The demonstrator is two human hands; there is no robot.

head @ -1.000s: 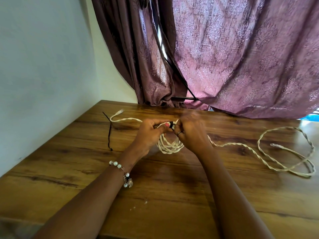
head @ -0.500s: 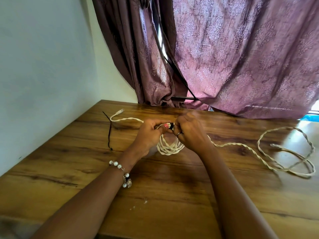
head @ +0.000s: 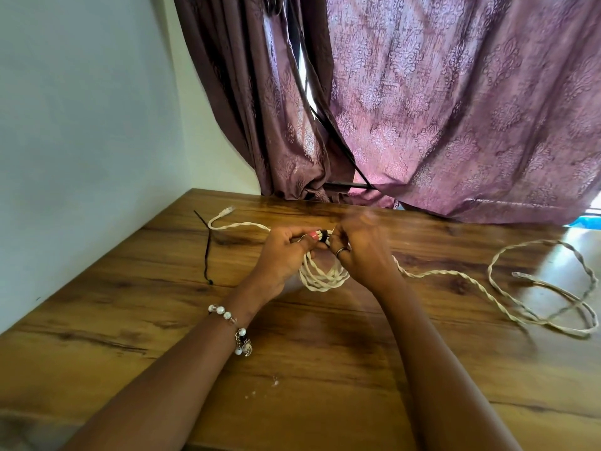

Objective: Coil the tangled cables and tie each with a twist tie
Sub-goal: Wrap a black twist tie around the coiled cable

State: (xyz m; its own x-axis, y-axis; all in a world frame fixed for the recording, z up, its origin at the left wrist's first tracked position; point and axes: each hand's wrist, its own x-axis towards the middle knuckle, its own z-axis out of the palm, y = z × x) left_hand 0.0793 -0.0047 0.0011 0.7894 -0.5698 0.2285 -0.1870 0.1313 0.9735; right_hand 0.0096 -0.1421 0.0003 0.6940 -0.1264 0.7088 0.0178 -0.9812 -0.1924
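Cream coil: the wound cable (head: 322, 275) hung between both hands, just above the desk (head: 325, 369), its loops drooping below the knuckles.
Left grip: the left hand (head: 286, 255) pinched the top of the bundle, thumb pressed against the strands.
Right grip: the right hand (head: 361, 249) pinched the black twist tie (head: 323, 237) wrapped round the strands; its fingertips were blurred.
Risk: the tie looked only partly wound, so a slack pinch could let the loops spring apart.
Loose tail: the uncoiled cable (head: 540, 297) sprawled to the right and could drag on the bundle.
Spare tie: another black tie (head: 207, 252) lay near the wall, left of the hands.
Backdrop: a mauve curtain (head: 455, 109) hung behind, clear of the work.
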